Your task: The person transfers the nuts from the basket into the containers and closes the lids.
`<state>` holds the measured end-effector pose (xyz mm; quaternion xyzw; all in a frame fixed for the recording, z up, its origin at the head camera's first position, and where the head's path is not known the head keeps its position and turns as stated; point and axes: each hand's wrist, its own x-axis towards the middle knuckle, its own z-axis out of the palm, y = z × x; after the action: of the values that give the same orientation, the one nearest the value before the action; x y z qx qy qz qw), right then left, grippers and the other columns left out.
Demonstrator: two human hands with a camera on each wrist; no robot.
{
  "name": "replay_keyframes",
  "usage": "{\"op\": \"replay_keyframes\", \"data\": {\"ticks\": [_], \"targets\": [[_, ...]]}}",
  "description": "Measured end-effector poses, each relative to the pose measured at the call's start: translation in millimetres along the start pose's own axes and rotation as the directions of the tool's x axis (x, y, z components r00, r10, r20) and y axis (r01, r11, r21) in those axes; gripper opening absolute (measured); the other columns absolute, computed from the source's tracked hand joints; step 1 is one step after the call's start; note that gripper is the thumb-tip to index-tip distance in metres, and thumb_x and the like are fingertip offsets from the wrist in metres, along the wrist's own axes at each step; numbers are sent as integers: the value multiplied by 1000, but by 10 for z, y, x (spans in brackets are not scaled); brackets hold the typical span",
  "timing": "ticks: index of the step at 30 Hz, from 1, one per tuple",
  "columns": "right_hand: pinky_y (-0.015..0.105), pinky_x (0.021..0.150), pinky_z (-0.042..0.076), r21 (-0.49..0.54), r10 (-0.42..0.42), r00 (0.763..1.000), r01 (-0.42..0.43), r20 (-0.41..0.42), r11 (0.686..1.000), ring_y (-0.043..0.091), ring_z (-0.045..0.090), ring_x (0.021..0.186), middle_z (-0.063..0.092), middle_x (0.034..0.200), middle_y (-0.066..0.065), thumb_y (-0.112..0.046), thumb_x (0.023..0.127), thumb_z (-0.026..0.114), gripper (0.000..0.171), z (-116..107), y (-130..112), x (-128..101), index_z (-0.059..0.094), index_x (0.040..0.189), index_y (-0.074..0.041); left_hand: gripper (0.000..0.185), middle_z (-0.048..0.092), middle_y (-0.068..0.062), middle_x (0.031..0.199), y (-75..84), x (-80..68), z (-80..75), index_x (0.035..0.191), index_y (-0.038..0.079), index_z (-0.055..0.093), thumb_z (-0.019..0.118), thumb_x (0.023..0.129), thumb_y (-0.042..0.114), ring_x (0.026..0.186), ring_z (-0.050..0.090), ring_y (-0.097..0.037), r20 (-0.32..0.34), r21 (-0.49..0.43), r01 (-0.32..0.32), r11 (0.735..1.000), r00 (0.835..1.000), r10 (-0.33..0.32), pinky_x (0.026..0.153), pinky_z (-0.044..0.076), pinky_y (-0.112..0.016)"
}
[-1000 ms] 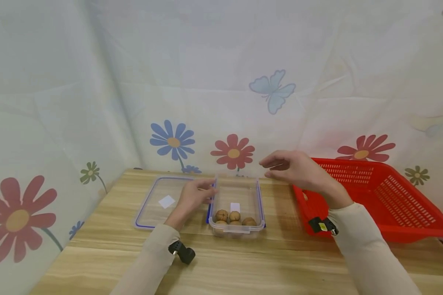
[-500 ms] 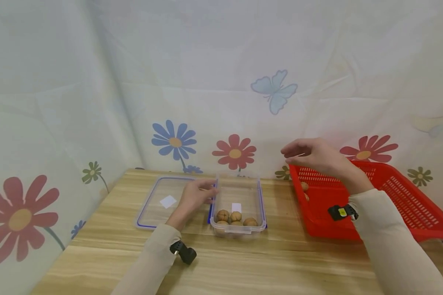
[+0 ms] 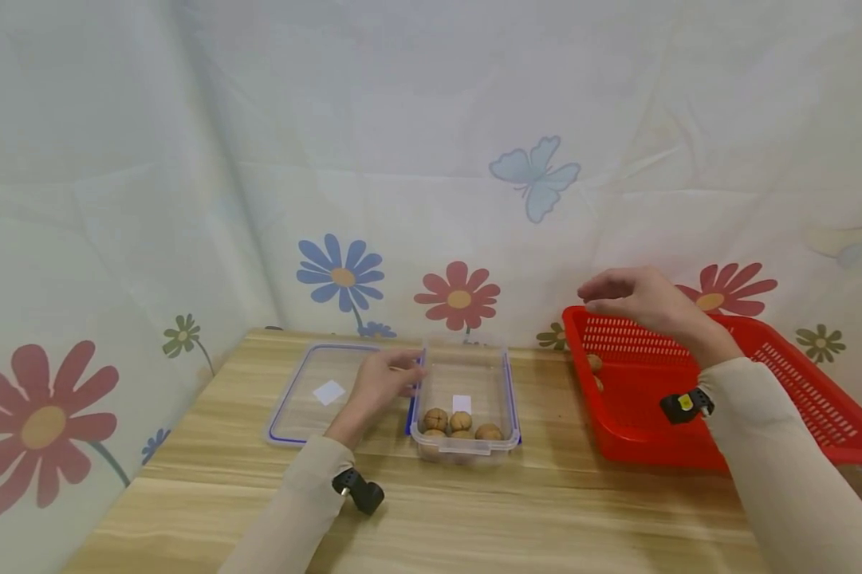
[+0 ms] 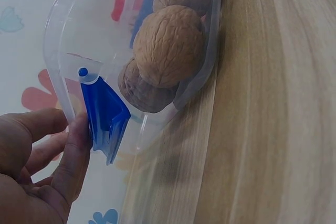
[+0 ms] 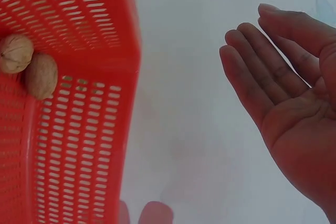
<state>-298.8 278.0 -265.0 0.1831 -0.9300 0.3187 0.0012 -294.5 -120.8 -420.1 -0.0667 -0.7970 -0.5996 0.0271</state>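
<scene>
Head view: a pale wood-grain desk [image 3: 474, 510] carries a clear plastic box [image 3: 465, 375], a flat clear lid [image 3: 316, 391] with a blue rim, and a red perforated plastic basket [image 3: 782, 399]. The box stands near the middle of the desk's far edge, the lid just to its left, the basket toward the far right corner. Wrinkled, rounded walnuts [image 3: 461, 422] lie heaped at the near end of the box; two more walnuts [image 3: 594, 368] rest in the basket's far left corner.

The left hand [image 3: 380, 384] rests at the box's left wall, between box and lid. In the left wrist view its loosely curled fingers [image 4: 73, 156] touch the blue hinged clip [image 4: 107, 121] on the box; whether they pinch it cannot be told.

The right hand [image 3: 635, 299] hovers palm down above the basket's far left corner, touching nothing. The right wrist view shows its fingers [image 5: 257, 77] straight, side by side and holding nothing, with the slotted basket wall and the two walnuts [image 5: 26, 64] below.

A floral printed cloth [image 3: 431, 159] backs the desk.
</scene>
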Motion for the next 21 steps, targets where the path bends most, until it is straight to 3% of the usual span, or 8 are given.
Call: {"op": "replay_keyframes", "data": {"ticks": [10, 21], "targets": [[62, 107, 53, 6, 70, 997, -70, 20, 998, 41, 63, 121, 66, 139, 21, -26, 101, 76, 49, 23, 354, 39, 63, 143, -4, 39, 74, -18, 113, 0, 1, -4, 136, -1, 70, 76, 98, 8, 84, 77, -28, 0, 32, 1, 999, 1000, -1, 75, 68, -35], [60, 105, 56, 50, 118, 992, -120, 53, 991, 42, 62, 121, 64, 140, 25, -15, 101, 74, 47, 121, 670, 92, 62, 143, 0, 39, 74, -17, 112, 10, -6, -2, 136, -1, 70, 76, 98, 7, 87, 77, -30, -3, 26, 3, 1000, 1000, -3, 75, 68, -34]]}}
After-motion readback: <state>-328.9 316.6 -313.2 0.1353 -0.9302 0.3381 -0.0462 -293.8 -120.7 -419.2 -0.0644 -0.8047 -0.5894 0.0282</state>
